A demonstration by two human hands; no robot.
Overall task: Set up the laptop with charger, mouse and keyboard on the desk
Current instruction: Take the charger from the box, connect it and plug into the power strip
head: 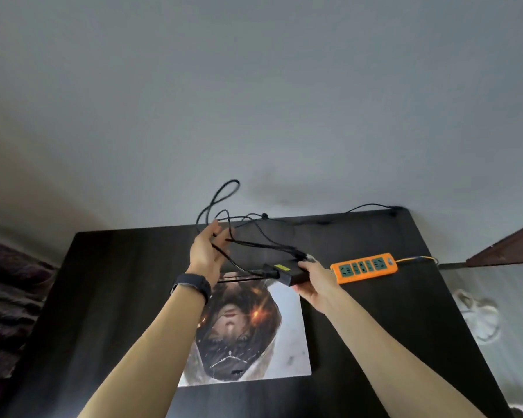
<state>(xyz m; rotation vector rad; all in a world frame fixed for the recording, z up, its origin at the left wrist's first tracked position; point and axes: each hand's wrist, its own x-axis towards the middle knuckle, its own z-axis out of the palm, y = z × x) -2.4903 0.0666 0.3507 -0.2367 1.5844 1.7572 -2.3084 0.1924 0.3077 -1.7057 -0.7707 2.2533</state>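
On the dark desk (103, 297) lies a flat rectangle printed with a picture (287, 333). Above its far edge, the right hand (314, 282) grips the black charger (284, 271). The left hand (207, 251), with a wristband (194, 286), holds loops of the charger's cable (221, 194) between thumb and fingers. An orange power strip (364, 267) lies just right of the charger.

The counter (103, 297) is black with a faint wood grain. The charger brick (296, 274) and its cable (218, 197) are black too, and the brick bears a small yellow-green label (281, 267). To the right lies an orange power strip (363, 276) with green sockets and a yellow cord (417, 258), while the near laptop lid (290, 327) shows a white print with dark hair and orange sparks.
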